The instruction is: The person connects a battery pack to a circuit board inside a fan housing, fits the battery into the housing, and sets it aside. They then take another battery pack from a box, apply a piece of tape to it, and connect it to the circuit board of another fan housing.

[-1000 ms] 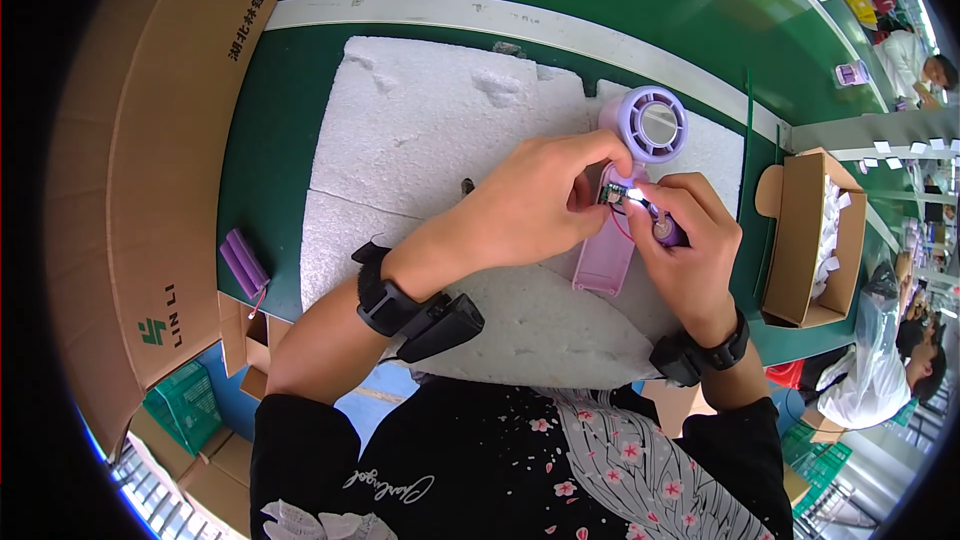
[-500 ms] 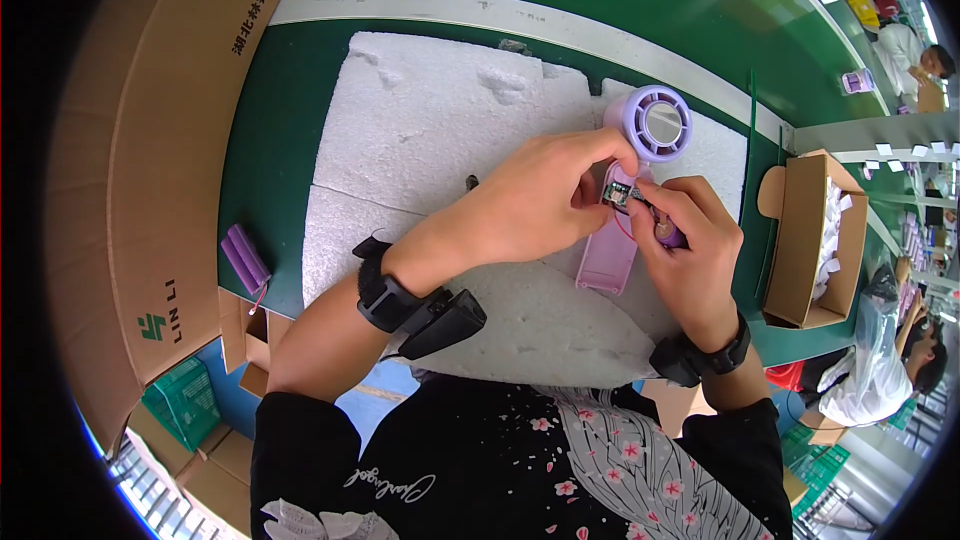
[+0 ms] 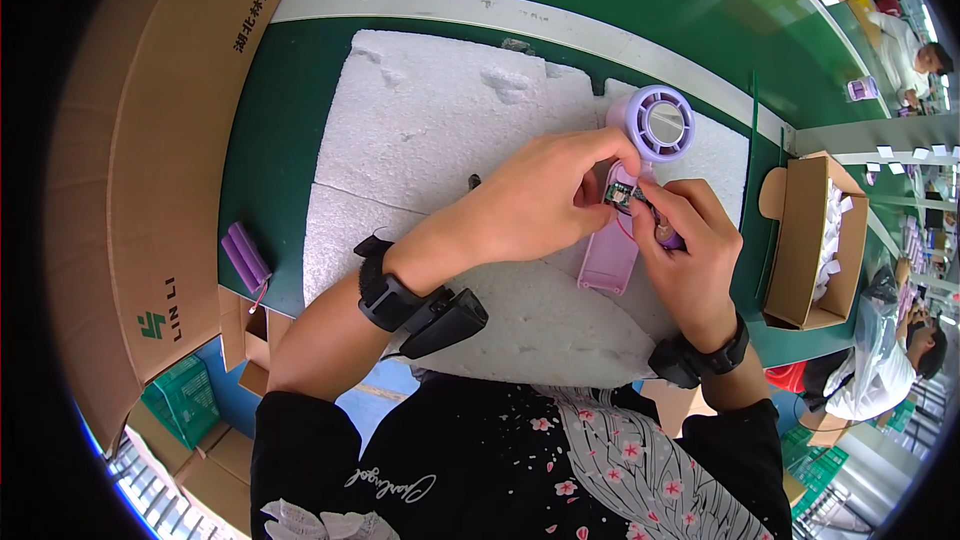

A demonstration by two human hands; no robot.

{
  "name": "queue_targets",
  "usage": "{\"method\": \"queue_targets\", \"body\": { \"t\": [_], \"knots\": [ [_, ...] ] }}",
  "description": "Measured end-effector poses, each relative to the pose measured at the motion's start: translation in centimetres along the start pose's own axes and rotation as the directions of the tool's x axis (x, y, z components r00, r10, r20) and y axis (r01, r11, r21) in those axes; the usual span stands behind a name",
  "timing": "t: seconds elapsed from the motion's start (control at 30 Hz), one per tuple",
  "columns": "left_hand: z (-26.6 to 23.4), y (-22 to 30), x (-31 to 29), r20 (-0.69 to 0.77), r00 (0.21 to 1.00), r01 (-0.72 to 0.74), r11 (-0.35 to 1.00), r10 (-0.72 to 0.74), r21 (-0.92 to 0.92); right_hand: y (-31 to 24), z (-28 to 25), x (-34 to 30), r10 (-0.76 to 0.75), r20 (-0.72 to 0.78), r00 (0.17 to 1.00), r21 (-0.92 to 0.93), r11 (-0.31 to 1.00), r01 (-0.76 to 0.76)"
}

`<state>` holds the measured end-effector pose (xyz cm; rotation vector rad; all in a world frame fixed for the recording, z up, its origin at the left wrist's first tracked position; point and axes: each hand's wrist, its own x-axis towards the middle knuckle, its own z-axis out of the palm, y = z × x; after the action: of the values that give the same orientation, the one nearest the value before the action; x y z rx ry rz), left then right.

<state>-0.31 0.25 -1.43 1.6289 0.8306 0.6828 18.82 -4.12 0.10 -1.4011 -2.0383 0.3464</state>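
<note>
Pressure from both hands is concentrated on a small circuit board (image 3: 622, 194), which is pinched between the fingertips of the left hand (image 3: 545, 202) and the right hand (image 3: 688, 250) just above the open lilac fan body (image 3: 612, 252) on the white foam sheet (image 3: 430, 130). Something purple is also enclosed in the right hand. Thin wires, barely visible beside the board, could be strained or torn if the board is pulled away from the body, and the board could be dropped if either pinch loosens.

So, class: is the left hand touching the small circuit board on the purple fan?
Touching. The head view shows the left hand's fingertips pinching the circuit board on the purple fan.
</note>
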Motion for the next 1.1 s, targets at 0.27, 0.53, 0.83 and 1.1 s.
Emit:
{"method": "queue_targets", "body": {
  "t": [0.27, 0.53, 0.83, 1.1],
  "knots": [
    [0.1, -0.2, 0.1, -0.01, 0.999, -0.038, 0.999, 0.038, -0.007, -0.1, 0.0, 0.0, 0.008, 0.001, 1.0, -0.015, 1.0, -0.008],
    [0.3, -0.6, 0.3, -0.057, 0.998, -0.022, 0.999, 0.021, -0.026, -0.1, 0.1, 0.2, 0.004, 0.027, 1.0, -0.014, 1.0, -0.003],
    [0.1, -0.4, 0.5, -0.061, 0.99, -0.122, 0.99, 0.126, 0.075, 0.4, 0.1, 0.5, 0.056, -0.037, 0.998, 0.059, 0.997, -0.053],
    [-0.2, -0.6, 0.2, 0.0, 0.982, -0.185, 0.974, 0.187, 0.129, 0.8, -1.0, 1.0, 0.204, 0.217, 0.955, 0.161, 0.957, -0.241]
  ]
}}
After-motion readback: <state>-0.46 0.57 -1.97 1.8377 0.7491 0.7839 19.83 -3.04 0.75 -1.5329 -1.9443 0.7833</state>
